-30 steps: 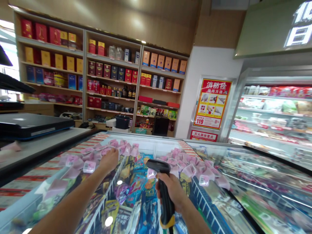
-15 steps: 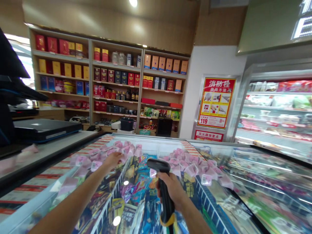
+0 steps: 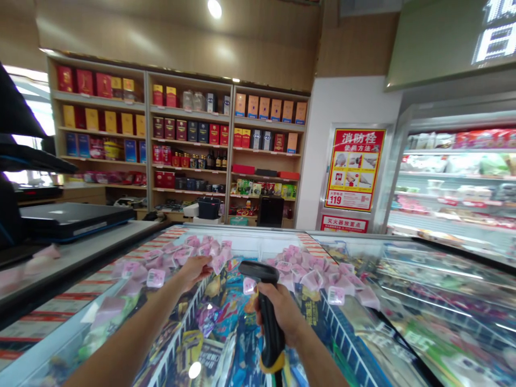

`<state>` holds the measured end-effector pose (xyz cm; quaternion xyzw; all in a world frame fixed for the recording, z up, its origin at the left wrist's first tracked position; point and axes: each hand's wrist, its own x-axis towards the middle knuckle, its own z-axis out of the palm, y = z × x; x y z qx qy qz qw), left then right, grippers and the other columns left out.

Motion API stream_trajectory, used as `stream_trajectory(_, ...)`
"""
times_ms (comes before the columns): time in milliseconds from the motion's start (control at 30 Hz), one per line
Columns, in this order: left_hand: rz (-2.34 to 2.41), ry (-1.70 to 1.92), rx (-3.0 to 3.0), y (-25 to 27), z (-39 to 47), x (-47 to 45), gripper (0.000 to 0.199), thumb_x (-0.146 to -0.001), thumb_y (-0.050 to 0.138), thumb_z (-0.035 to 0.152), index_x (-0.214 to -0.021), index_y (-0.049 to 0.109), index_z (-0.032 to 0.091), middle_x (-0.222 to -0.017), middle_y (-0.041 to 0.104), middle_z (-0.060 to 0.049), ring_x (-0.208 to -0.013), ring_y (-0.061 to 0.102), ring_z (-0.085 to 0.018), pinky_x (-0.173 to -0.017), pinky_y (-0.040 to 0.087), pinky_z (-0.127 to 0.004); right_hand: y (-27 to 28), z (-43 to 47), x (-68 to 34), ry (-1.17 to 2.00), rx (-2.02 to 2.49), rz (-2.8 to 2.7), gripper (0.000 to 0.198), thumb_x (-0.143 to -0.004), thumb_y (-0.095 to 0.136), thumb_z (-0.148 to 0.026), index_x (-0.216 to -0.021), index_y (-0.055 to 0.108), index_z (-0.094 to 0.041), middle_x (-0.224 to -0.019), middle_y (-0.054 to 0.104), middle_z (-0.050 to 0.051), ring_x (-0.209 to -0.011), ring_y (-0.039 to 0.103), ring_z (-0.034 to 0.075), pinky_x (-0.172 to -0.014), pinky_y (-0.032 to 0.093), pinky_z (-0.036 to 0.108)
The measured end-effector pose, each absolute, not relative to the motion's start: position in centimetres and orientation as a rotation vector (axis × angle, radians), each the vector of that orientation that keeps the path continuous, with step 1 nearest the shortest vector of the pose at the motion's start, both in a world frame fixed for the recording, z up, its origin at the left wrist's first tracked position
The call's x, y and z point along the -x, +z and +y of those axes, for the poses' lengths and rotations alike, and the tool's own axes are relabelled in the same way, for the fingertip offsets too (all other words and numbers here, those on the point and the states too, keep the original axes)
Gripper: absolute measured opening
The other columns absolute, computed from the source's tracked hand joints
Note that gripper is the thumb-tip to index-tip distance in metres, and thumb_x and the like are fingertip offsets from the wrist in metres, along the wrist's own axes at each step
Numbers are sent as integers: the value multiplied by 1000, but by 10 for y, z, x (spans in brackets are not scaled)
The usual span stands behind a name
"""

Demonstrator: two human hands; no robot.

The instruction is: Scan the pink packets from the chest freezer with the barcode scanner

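My right hand [image 3: 278,312] is wrapped around the handle of a black barcode scanner [image 3: 266,322] with a yellow band near its base. The scanner's head points left, above the glass top of a chest freezer [image 3: 242,242]. My left hand [image 3: 196,271] reaches to a heap of small pink packages [image 3: 185,252] lying on the glass. Its fingertips are pinched at the edge of one pink package [image 3: 220,262] with a label. A second heap of pink packages [image 3: 306,266], several with barcode labels, lies beyond the scanner to the right. Another labelled pink package [image 3: 249,286] shows just below the scanner's head.
Colourful bags in white wire baskets [image 3: 181,328] show through the glass. A black counter scale [image 3: 76,215] and a dark screen stand at left, with more pink packages [image 3: 40,263] on that counter. Shelves of boxes [image 3: 189,134] are behind; a lit refrigerated case [image 3: 455,183] stands at right.
My left hand has moved slightly to the right, its fingertips now at the edge of a pink package. The scanner stays in my right hand; the view has shifted a little.
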<state>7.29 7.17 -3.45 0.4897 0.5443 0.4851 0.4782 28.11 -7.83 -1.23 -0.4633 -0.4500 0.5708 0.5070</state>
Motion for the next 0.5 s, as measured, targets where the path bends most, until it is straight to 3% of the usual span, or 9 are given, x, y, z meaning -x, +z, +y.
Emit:
stream_trajectory(167,1538,1191,-1400,-47,78,-95,11,-65,53,27,-65,56,17,-45,54,2,-52,56,-16,-55,43,-26,-8,-76,-298,1317,1111,-1036,32,-66,50,-44,-59,54,-13,-38,50,0,-30,42,9,-31,35,21)
stream_trajectory(300,1555,1154,-1638,-59,71,-127,28,-63,55,38,-78,61,16,-82,67,-8,-90,58,-25,-78,41,-33,-3,-76,-316,1262,1134,-1001,34,-67,50,-46,-59,53,-13,-40,52,0,-30,42,9,-32,36,21)
stream_trajectory(400,1504,1138,-1767,-67,58,-158,59,-63,52,48,-108,52,10,-122,51,-16,-117,40,-27,-96,29,-33,1,-77,-323,1227,1119,-960,33,-67,51,-46,-62,54,-13,-42,53,0,-30,43,8,-32,36,21)
stream_trajectory(500,1461,1128,-1824,-72,51,-188,73,-68,46,49,-123,36,3,-136,31,-21,-128,22,-26,-102,20,-33,1,-77,-323,1220,1110,-960,33,-67,51,-46,-63,54,-13,-40,51,-1,-30,43,9,-32,36,21)
